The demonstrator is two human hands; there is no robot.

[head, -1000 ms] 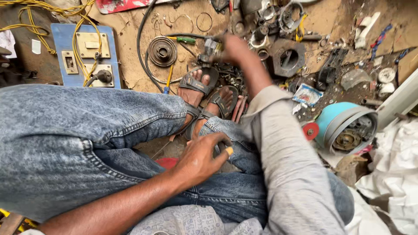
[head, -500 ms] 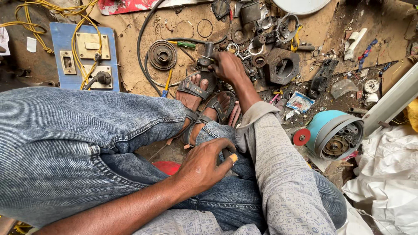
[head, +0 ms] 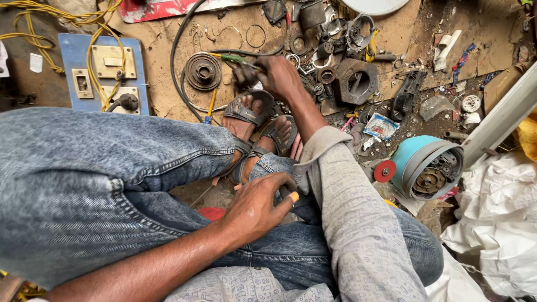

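From the head camera, looking down over my crossed legs in blue jeans [head: 100,190]: my right hand [head: 282,75] is stretched forward past my sandalled feet [head: 254,120], down among the loose metal parts on the floor [head: 168,84]. Its grip is curled closed around a small dark part [head: 244,74], which sits just beyond my toes; the fingers wrap it so tightly that I cannot tell what the part is. A green-handled screwdriver [head: 232,57] lies right at that hand, its shaft running toward the knuckles, though whether my fingers touch it I cannot tell.

My left hand [head: 257,207] rests on my right knee, fingers bent and pressing into the denim. Its grip is half closed, and an orange tip [head: 293,196] shows at the fingertips; I cannot tell whether that is something held or not.

To the left of the reaching hand lies a round ribbed metal disc [head: 203,71], with a black cable [head: 179,56] curving round it. Further left is a blue board [head: 103,72] carrying switches, sockets and yellow wires. Beyond my right hand sits a dark square housing [head: 358,81] with a round hole. To the right, near my knee, lies a turquoise motor casing [head: 428,165] on its side, a small red disc [head: 385,170] just beside it.
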